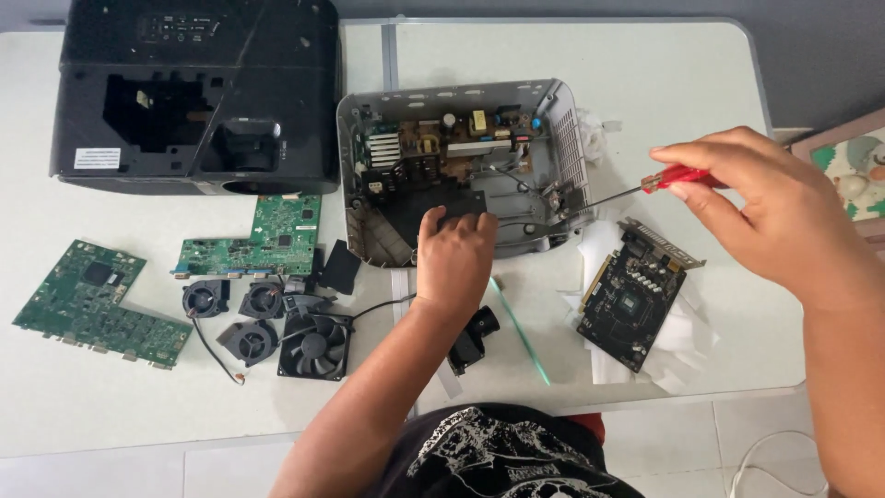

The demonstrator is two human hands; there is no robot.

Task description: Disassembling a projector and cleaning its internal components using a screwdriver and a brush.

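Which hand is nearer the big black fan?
Left. The left hand rests on the grey case just up and right of the fan; the right hand, holding the screwdriver, is far right.

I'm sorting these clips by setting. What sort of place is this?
Probably a home or hobby electronics repair spot, not a factory: a plain white table on tiled floor, strewn with green circuit boards and cooling fans, while the right hand works a red-handled screwdriver into an opened grey device housing.
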